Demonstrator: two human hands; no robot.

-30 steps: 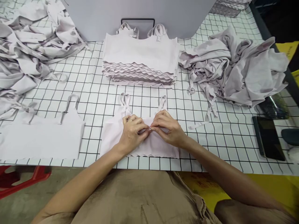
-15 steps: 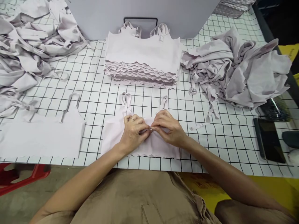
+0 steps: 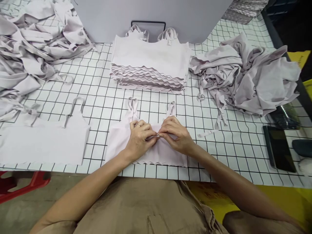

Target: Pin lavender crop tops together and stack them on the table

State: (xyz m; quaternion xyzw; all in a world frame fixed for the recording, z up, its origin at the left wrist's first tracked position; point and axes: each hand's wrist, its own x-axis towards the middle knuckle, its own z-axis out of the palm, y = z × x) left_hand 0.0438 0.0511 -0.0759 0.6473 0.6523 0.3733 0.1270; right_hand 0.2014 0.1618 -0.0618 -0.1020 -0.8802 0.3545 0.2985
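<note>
A pale pink strappy crop top (image 3: 117,143) lies flat on the gridded table near the front edge. Both my hands rest on its middle, at the neckline. My left hand (image 3: 140,138) has a ring on one finger and pinches its fingertips together. My right hand (image 3: 176,135) pinches toward it, the fingertips of both meeting at a small thin thing I cannot make out. The top's two straps (image 3: 133,105) point away from me.
A neat stack of folded tops (image 3: 149,63) stands behind it. Loose heaps of the same garments lie at the left (image 3: 29,45) and right (image 3: 251,78). Another flat top (image 3: 46,141) lies at the left front. A dark phone (image 3: 279,148) sits at the right edge.
Both hands have stayed pinched at the same spot on the top. Only the camera has shifted slightly.
</note>
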